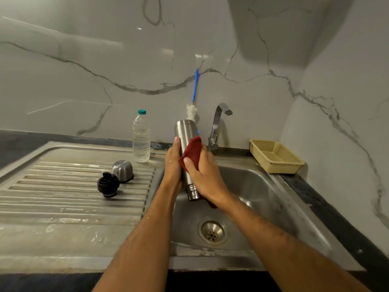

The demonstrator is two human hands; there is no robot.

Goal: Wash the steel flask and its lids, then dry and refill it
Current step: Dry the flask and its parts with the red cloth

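Note:
The steel flask [186, 131] is upside down over the sink basin [252, 186], its threaded mouth pointing toward me and downward. My left hand [173, 163] grips the flask's left side. My right hand [202, 175] presses a dark red cloth [192, 152] against the flask's right side. On the ribbed drainboard [73, 186] to the left lie the steel cup lid [122, 170], mouth down, and the black stopper lid [107, 184]. A clear plastic water bottle [141, 138] with a teal cap stands at the back of the drainboard.
A steel tap [217, 125] rises behind the basin, no water running. A blue-handled bottle brush [195, 91] leans on the marble wall behind the flask. A beige plastic basket [275, 155] sits at the sink's back right corner. The drain [212, 232] lies below my hands.

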